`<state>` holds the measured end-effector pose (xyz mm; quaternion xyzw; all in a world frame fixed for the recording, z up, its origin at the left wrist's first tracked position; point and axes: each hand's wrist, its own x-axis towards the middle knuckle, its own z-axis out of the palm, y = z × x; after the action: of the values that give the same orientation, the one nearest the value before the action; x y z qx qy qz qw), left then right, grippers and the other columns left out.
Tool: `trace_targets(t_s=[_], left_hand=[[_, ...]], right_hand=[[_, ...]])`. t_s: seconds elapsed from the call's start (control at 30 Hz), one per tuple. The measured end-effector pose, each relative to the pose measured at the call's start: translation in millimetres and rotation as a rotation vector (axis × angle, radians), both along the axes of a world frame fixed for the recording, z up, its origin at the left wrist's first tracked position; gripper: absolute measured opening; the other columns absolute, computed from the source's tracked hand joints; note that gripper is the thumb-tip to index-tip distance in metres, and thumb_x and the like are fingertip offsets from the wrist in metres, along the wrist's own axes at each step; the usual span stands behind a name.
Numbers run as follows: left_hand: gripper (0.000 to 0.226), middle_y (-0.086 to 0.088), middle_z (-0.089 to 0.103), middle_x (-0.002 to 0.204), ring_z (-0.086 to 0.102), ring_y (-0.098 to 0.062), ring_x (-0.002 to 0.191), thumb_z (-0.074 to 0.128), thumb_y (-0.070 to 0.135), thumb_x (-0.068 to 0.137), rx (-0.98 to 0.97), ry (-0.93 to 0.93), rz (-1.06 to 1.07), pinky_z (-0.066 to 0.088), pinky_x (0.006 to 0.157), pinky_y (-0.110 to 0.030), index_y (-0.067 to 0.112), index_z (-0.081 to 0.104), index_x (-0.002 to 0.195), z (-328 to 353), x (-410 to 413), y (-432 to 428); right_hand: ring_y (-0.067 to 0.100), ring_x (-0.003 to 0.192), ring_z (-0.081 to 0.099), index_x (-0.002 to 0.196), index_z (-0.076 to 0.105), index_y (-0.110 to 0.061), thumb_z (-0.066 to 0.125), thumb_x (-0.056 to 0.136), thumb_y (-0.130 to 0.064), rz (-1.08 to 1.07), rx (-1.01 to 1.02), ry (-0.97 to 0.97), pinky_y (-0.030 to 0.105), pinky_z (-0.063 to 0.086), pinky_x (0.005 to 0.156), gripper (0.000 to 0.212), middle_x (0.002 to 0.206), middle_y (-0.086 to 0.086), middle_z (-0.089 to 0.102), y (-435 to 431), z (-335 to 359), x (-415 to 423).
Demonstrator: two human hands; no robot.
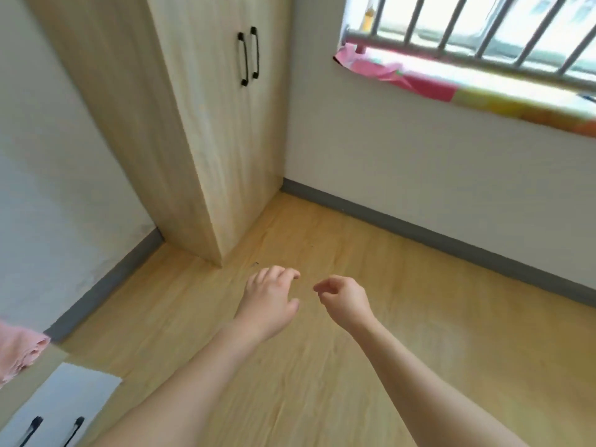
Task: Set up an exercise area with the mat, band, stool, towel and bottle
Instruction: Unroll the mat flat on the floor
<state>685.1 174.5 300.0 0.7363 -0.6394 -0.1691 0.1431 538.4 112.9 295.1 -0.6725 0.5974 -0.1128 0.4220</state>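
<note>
Both my arms reach forward over the wooden floor [371, 333]. My left hand [269, 298] hangs with loosely curled fingers and holds nothing. My right hand [346, 298] is a short way to its right, fingers also loosely curled, empty. A pink cloth [19, 353], perhaps the towel, lies at the left edge on a low surface. No mat, band, stool or bottle is in view.
A tall wooden wardrobe [206, 130] with two black handles stands in the corner ahead. A barred window [483, 30] with a colourful sill cover [467, 91] is at the upper right. A white cabinet [61, 411] with black handles sits at the lower left.
</note>
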Motion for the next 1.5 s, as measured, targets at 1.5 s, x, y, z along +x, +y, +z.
trace_targets(t_s=[1.5], left_hand=[[0.047, 0.001, 0.043, 0.134, 0.039, -0.020, 0.127, 0.051, 0.034, 0.089, 0.002, -0.211, -1.653, 0.027, 0.105, -0.032, 0.027, 0.041, 0.135, -9.2, -945.4, -433.5]], right_hand=[[0.015, 0.085, 0.067, 0.069, 0.066, -0.032, 0.061, 0.082, -0.011, -1.569, 0.105, -0.037, 0.025, 0.051, 0.073, 0.025, 0.084, -0.005, 0.070, -198.1, -10.3, -875.0]])
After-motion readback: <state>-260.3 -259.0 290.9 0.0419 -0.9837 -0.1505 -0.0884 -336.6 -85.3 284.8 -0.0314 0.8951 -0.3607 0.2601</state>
